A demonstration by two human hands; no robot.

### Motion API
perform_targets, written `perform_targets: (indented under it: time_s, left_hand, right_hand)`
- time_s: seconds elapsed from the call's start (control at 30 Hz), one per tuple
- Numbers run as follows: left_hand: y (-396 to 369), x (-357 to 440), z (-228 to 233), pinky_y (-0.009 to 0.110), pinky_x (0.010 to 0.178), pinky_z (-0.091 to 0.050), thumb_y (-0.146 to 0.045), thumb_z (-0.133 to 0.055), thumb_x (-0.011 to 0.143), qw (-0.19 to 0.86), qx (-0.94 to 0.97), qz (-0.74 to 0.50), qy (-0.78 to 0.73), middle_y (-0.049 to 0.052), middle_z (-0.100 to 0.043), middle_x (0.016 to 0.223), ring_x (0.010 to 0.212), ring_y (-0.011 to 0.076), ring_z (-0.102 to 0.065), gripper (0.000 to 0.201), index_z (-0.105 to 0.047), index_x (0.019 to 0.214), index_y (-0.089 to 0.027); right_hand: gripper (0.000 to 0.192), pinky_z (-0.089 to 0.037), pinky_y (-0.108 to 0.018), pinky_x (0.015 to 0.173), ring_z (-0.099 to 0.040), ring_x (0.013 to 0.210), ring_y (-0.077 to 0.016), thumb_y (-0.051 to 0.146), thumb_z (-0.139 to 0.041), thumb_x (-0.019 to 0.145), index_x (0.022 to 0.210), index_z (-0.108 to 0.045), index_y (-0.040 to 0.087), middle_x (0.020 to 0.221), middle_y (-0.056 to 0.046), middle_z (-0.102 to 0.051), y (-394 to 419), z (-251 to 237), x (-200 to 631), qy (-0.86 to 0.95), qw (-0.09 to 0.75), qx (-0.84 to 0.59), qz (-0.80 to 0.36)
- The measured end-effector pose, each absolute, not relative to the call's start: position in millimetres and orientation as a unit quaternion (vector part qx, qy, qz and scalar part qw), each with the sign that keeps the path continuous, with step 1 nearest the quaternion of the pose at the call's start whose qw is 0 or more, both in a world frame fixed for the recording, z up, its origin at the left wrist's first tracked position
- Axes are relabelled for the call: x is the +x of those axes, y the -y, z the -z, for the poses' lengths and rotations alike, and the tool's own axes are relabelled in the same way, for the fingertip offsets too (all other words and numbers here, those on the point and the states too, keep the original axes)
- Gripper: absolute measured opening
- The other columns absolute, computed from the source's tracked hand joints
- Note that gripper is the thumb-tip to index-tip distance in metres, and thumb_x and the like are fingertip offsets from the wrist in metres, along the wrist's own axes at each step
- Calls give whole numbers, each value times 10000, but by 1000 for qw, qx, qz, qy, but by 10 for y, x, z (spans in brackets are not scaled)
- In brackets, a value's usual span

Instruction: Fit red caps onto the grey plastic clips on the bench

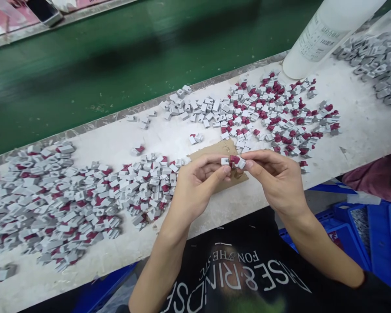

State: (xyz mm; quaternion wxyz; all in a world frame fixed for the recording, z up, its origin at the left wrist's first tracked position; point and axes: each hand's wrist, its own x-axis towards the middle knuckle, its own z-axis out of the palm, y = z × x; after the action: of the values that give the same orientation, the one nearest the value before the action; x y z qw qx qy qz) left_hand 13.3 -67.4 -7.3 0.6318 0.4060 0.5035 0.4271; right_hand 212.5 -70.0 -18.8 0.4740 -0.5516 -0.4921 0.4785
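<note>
My left hand (198, 182) and my right hand (273, 176) meet at the middle of the white bench, fingertips pinched together on a small grey and maroon part (233, 162). Both hands hover over a brown cardboard piece (211, 150). A big heap of the same grey and maroon parts (61, 195) lies to the left of my left hand. Another spread of these parts (267, 113) lies just beyond my right hand.
A white bottle (322, 34) stands at the bench's far right edge, with a pile of grey parts (378, 65) beside it. A green conveyor belt (133, 56) runs behind the bench. Blue bins (361, 230) sit below at the right.
</note>
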Motion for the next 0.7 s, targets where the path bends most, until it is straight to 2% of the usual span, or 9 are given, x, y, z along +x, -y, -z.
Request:
perform_targets:
  time_s: [0.17,0.3,0.4,0.6,0.7]
  left_hand:
    - [667,141,61,384,890,-758,-273,-893,994,627,418,-421,-505,70,-909,1025,895,232,-871,121,-895,1103,-220]
    - [679,130,71,337,806,-752,-218,-897,968,625,429,-423,-497,49,-890,934,806,203,-855,96,-894,1063,-224]
    - [686,105,72,350,769,-756,-240,-917,951,631,437,-408,-494,45,-871,882,761,206,-841,105,-888,1051,-228]
    - [582,53,31,376,790,-745,-300,-923,955,638,464,-380,-483,65,-889,952,851,243,-857,118,-882,1052,-247]
    - [449,-33,18,392,844,-709,-359,-873,994,579,534,-354,-505,78,-887,1009,922,264,-842,131,-885,1077,-258]
  right_hand:
    - [62,-754,-345,770,-868,874,-224,333,-888,1021,1042,-927,290,993,-33,-907,692,145,2121,501,467,-535,-495]
    - [120,-756,-345,757,-872,859,-231,388,-908,1011,1038,-933,274,968,-48,-906,663,127,2149,512,442,-521,-521]
    - [143,-747,-335,738,-879,879,-239,401,-919,1002,1045,-936,266,990,-65,-910,642,140,2177,521,429,-507,-537]
    - [150,-744,-344,794,-879,941,-236,386,-867,1046,1096,-922,255,1035,-72,-903,628,196,2172,534,431,-486,-542]
    - [211,-732,-371,798,-855,960,-243,427,-806,1083,1171,-908,265,1093,-79,-884,545,227,2241,578,402,-499,-505]
